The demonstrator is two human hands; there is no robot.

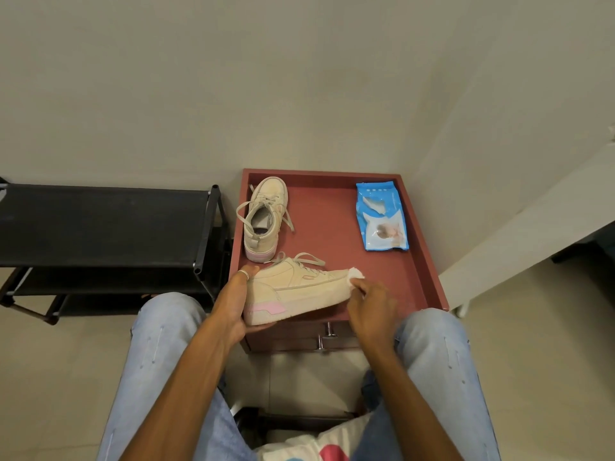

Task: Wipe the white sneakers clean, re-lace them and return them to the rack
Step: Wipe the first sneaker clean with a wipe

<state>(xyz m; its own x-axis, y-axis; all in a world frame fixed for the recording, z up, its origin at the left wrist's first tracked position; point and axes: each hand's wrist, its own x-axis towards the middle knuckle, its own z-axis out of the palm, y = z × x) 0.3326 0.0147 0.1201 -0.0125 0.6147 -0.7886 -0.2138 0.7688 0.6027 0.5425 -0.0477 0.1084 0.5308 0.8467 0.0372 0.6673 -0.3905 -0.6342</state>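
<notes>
Held sneaker (pixel 299 291) at the table's (pixel 332 227) near edge, long axis left-right. Left hand (pixel 233 301) grips the heel; right hand (pixel 369 304) pinches a white wipe (pixel 355 272) against the toe. The rimmed table holds the second sneaker (pixel 266 217) far-left, laces loose, and the wipes packet (pixel 382 216) far-right. Shoe rack (pixel 100 224) stands left of the table.

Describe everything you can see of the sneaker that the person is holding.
The held sneaker is off-white, of leather-like material, with a thick sole that has a pink patch at the heel. Its laces are threaded but untied and loose. It is seen side-on, upright, toe to the right, at the front edge of the red table. The left hand grips its heel; the right hand presses a white wipe against its toe.
</notes>
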